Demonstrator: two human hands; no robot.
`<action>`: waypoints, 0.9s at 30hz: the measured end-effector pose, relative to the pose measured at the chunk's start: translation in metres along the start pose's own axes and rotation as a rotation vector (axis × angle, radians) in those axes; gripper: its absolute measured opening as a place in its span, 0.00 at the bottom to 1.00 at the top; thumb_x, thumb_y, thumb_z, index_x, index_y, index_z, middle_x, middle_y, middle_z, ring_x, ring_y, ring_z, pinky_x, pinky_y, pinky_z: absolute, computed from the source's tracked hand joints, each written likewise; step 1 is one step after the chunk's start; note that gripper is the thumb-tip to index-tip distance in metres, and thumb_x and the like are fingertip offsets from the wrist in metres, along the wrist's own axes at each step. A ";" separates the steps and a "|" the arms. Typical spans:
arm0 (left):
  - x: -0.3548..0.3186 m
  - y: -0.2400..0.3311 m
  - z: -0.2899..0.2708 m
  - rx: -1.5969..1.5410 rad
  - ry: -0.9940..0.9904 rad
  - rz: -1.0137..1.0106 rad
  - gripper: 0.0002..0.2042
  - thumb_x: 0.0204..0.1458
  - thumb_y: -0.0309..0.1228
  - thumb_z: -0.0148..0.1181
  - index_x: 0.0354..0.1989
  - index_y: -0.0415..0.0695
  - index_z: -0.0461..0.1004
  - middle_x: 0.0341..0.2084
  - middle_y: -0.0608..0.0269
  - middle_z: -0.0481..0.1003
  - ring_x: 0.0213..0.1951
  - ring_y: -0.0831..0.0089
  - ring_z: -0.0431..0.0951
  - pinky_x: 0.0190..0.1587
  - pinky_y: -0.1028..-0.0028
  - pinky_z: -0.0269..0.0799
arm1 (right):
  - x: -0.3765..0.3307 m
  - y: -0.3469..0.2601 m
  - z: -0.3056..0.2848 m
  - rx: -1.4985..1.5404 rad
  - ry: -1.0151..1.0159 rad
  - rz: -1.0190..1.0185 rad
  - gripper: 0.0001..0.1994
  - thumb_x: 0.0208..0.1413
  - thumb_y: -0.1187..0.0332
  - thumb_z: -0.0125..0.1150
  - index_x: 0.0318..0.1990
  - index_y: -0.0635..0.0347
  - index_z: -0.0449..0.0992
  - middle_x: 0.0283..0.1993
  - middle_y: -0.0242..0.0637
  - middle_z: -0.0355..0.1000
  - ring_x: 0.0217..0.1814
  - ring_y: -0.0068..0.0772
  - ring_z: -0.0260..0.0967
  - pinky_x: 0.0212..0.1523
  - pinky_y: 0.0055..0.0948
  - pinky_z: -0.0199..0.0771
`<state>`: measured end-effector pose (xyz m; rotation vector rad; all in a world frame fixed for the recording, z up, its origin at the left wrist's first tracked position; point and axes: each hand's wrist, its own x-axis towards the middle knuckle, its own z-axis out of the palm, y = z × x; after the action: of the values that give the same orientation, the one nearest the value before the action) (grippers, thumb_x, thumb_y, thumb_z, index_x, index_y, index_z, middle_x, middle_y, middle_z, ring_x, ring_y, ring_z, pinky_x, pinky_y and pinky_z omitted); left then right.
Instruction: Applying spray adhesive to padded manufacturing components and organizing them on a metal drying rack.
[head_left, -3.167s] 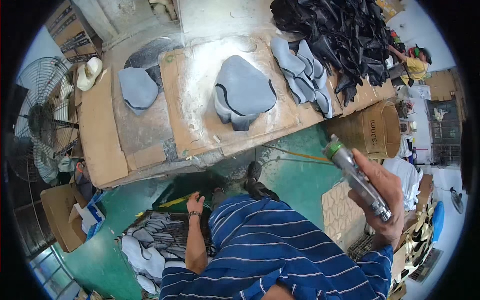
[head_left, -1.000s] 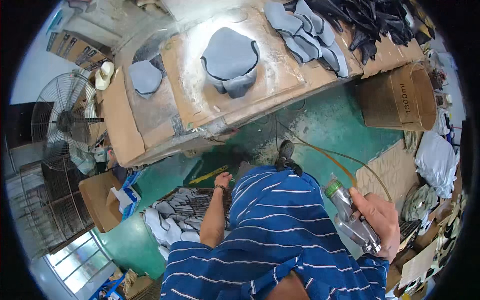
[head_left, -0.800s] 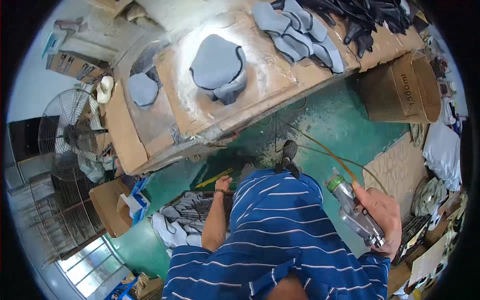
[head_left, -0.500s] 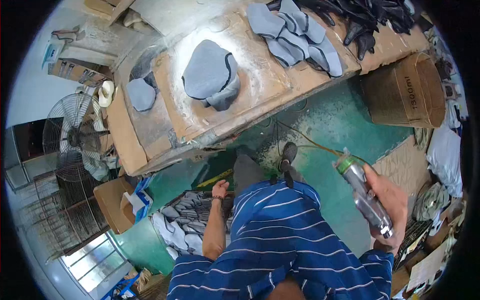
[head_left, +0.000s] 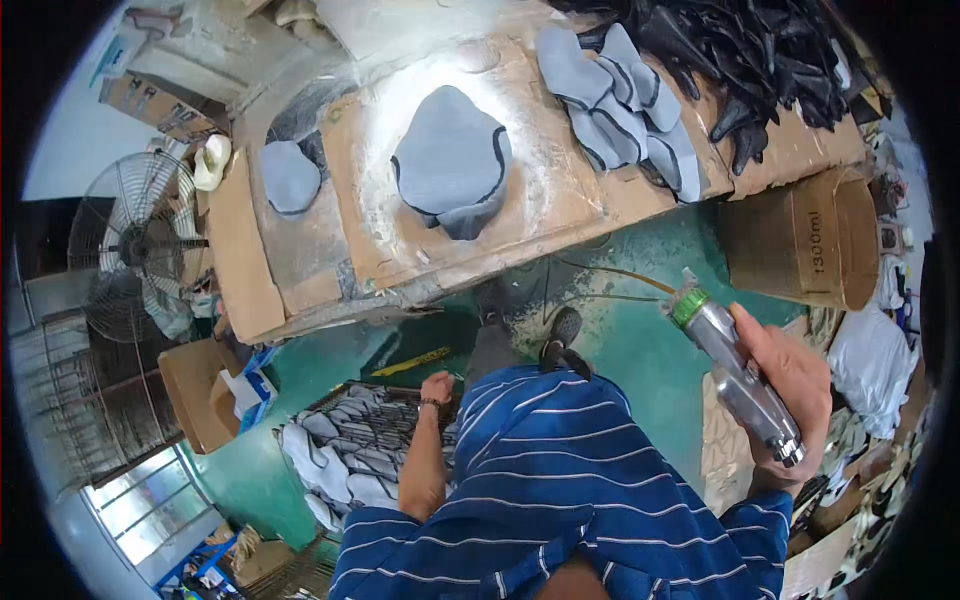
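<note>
My right hand (head_left: 790, 385) is wrapped round a metal spray gun (head_left: 735, 370) with a green collar, held over the floor to the right of my body. A thin hose (head_left: 620, 275) runs across from the gun's far end. My left hand (head_left: 437, 387) hangs low beside my hip, fingers curled closed, with nothing visible in it. On the workbench ahead lies a small stack of grey fabric pieces (head_left: 452, 150) with black edges, ringed by white residue on cardboard. Another grey piece (head_left: 290, 177) rests to its left. Neither hand touches the bench.
Overlapping grey pieces (head_left: 605, 115) and a heap of black, limp pieces (head_left: 735, 65) cover the bench's right. A cardboard barrel (head_left: 800, 240) stands beside it. A large fan (head_left: 140, 245) is on the left. Below my left arm sits a wire rack (head_left: 375, 440) bearing more grey pieces.
The view has shifted, so the bench and its pieces appear lower and further right. My right hand still holds the spray gun, now a little further right. My left hand stays low and closed.
</note>
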<state>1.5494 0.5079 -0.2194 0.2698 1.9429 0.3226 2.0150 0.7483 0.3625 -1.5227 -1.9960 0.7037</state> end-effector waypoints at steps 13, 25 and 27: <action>0.030 0.056 0.018 0.135 -0.035 0.108 0.21 0.57 0.39 0.69 0.58 0.47 0.79 0.40 0.64 0.83 0.37 0.71 0.82 0.35 0.66 0.82 | 0.017 -0.037 0.011 -0.099 -0.094 -0.062 0.26 0.42 0.77 0.67 0.55 0.64 0.83 0.25 0.36 0.73 0.27 0.32 0.74 0.31 0.27 0.72; 0.009 0.057 0.029 0.079 0.032 0.081 0.21 0.51 0.40 0.72 0.54 0.48 0.82 0.35 0.59 0.84 0.36 0.69 0.85 0.36 0.68 0.81 | 0.005 -0.040 0.013 -0.275 -0.052 0.083 0.30 0.46 0.61 0.72 0.57 0.68 0.80 0.38 0.47 0.81 0.39 0.40 0.79 0.47 0.33 0.75; 0.017 0.047 0.019 0.150 0.119 0.244 0.19 0.53 0.38 0.71 0.53 0.48 0.82 0.35 0.60 0.84 0.40 0.68 0.85 0.44 0.67 0.81 | 0.000 -0.046 -0.001 -0.344 -0.116 0.066 0.28 0.43 0.65 0.72 0.57 0.63 0.82 0.37 0.44 0.81 0.39 0.38 0.79 0.46 0.32 0.76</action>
<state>1.5622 0.5595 -0.2242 0.6009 2.0578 0.3590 1.9839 0.7379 0.3942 -1.7848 -2.2528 0.5009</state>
